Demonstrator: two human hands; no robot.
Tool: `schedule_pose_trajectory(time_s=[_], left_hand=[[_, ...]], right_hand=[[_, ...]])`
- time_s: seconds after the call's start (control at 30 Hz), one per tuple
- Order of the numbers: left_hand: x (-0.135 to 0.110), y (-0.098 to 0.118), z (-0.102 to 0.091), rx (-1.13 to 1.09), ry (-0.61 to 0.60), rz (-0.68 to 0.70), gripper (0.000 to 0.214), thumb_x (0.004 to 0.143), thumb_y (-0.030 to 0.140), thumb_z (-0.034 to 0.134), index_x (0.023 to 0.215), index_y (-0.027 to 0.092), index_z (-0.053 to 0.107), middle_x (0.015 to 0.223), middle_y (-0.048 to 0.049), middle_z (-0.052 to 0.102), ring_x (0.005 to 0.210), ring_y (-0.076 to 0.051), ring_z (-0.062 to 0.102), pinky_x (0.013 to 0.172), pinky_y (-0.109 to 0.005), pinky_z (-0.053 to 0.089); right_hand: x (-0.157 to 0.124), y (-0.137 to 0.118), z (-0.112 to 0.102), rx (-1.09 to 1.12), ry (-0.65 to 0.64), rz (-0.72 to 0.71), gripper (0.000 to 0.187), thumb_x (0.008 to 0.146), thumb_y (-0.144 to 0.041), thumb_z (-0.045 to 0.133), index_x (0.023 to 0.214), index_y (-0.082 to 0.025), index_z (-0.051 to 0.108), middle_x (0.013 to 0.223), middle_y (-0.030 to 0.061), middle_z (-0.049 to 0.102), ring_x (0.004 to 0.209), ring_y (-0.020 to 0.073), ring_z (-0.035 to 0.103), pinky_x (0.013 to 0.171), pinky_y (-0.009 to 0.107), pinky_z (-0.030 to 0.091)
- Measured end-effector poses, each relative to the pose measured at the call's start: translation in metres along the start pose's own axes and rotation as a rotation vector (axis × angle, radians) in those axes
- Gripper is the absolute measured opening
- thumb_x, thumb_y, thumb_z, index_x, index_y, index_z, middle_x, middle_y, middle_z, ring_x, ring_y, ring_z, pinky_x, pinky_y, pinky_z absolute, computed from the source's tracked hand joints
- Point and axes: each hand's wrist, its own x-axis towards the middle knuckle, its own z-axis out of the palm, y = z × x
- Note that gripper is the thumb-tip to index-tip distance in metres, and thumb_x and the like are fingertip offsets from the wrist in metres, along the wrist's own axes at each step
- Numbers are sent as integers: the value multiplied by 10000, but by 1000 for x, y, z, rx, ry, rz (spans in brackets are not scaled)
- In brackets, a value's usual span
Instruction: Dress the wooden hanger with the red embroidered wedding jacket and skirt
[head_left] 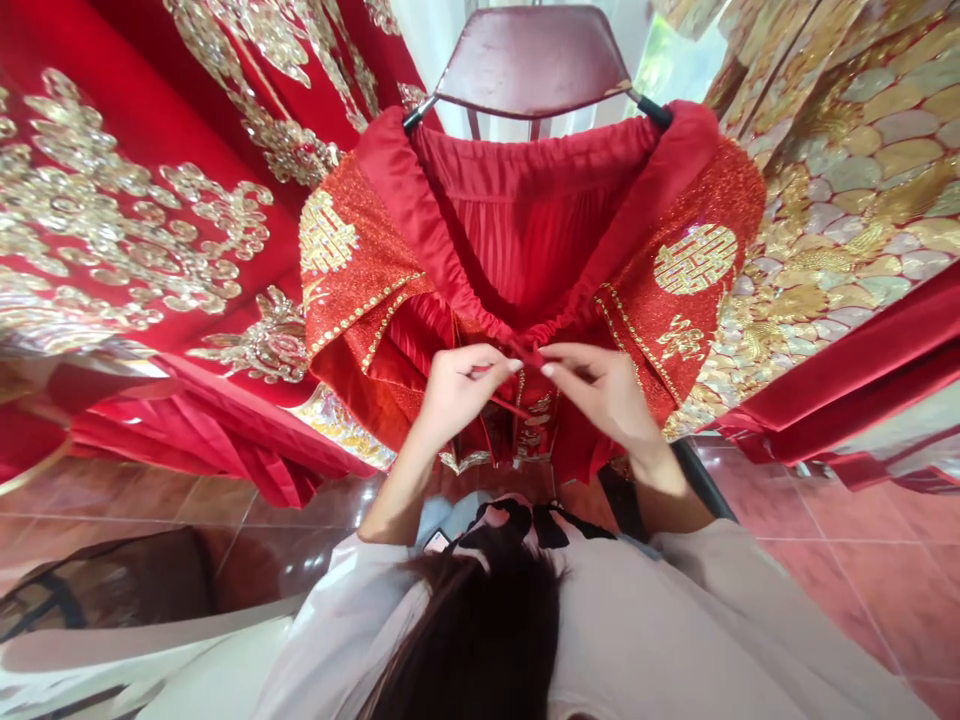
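A red skirt (pixel 517 185) with a gathered waistband hangs over the top of a chair back (pixel 532 62). Gold embroidered emblems and bead trim decorate its sparkling panels. At the front middle of the waistband, my left hand (pixel 465 385) pinches a thin red drawstring (pixel 526 352) between thumb and fingertips. Just to the right, my right hand (pixel 600 385) pinches the same drawstring, its fingertips close to those of the left. One loose end of the string trails below the left hand. Whether a knot is formed between the fingers I cannot make out.
Red cloth with silver beading (pixel 120 210) hangs on the left. Gold sequined fabric (pixel 847 210) covers the right, beside red folds (pixel 847 350). A dark bag-like item (pixel 142 580) lies on the tiled floor (pixel 832 570) at lower left. A pale chair edge (pixel 210 650) is near me.
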Motion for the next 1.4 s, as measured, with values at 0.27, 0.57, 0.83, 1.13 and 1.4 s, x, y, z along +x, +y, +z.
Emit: schedule_pose_trajectory(time_s=[0.27, 0.57, 0.83, 1.13, 1.4], left_hand=[[19, 2, -66, 407, 613, 235, 269, 818, 376, 671, 646, 172, 635, 528, 43, 468, 496, -87, 372, 516, -246, 294], [29, -10, 3, 690, 403, 282, 309, 855, 410, 596, 1051, 172, 606, 959, -82, 633, 852, -209, 598, 760, -291, 461], [50, -13, 18, 707, 328, 180, 51, 828, 224, 583, 818, 175, 574, 737, -43, 590, 644, -182, 545, 616, -250, 391], [43, 2, 11, 151, 192, 175, 18, 844, 201, 520, 848, 190, 534, 542, 63, 415, 455, -85, 401, 516, -205, 323], [54, 23, -10, 58, 248, 358, 158, 814, 259, 633, 752, 193, 504, 572, 56, 339, 488, -74, 296, 476, -215, 243]], right_hand=[[43, 17, -48, -164, 203, -139, 186, 795, -307, 613, 758, -146, 699, 629, 16, 625, 523, 93, 495, 520, 221, 353], [51, 12, 1, -620, 304, -333, 144, 866, -222, 518, 890, -164, 647, 965, 74, 612, 924, 215, 517, 878, 374, 414], [72, 11, 30, -687, 337, -275, 186, 935, -277, 451, 869, -155, 576, 900, 95, 555, 908, 233, 486, 860, 387, 410], [68, 7, 20, -284, 223, -242, 97, 860, -133, 418, 778, -168, 456, 787, 36, 549, 745, 137, 512, 721, 267, 411], [75, 1, 25, -45, 480, -152, 121, 881, -280, 485, 908, -189, 411, 716, -22, 428, 580, 79, 434, 550, 220, 305]])
